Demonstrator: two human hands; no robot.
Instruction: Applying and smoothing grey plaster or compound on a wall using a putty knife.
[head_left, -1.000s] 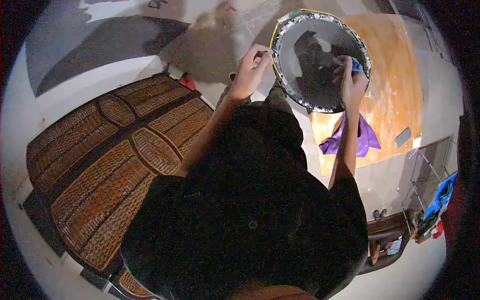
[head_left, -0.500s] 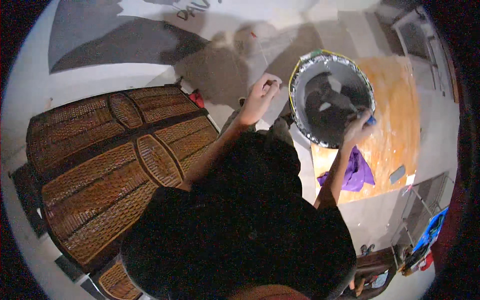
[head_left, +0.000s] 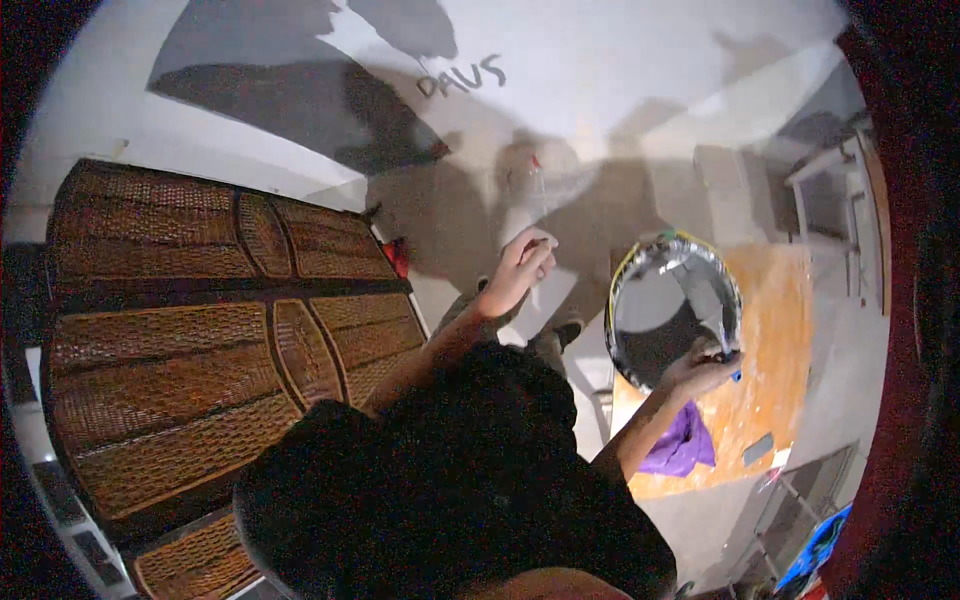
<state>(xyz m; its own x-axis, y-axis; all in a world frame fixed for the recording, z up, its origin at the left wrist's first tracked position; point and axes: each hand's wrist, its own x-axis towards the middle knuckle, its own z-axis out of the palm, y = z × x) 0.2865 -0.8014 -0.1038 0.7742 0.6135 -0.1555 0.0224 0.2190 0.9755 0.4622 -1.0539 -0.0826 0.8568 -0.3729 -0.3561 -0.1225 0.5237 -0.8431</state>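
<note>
My right hand (head_left: pixel 697 372) is closed around a blue-handled tool (head_left: pixel 737 376) at the near right side of a large bucket (head_left: pixel 612 318). The tool's working end is too blurred to name. Grey stuff like paint or plaster (head_left: pixel 668 348) lies inside the bucket, and its rim is smeared white, with a yellow band along the far side. Left of the bucket, my left hand (head_left: pixel 517 272) hangs in the air with curled fingers and thumb close together. Whether anything small sits between them I cannot make out.
The bucket stands on a stained wooden board (head_left: pixel 780 330) with a purple cloth (head_left: pixel 684 445) and a grey flat pad (head_left: pixel 758 449). A woven brown panelled piece (head_left: pixel 180 350) fills the left. Ahead is a wall (head_left: pixel 600 60) with grey patches and dark lettering. A metal frame (head_left: pixel 800 500) stands lower right.
The view has tipped up, so more wall shows and the bucket sits lower. My right hand stays at the bucket's near right rim with the tool. My left hand keeps its curled pose.
</note>
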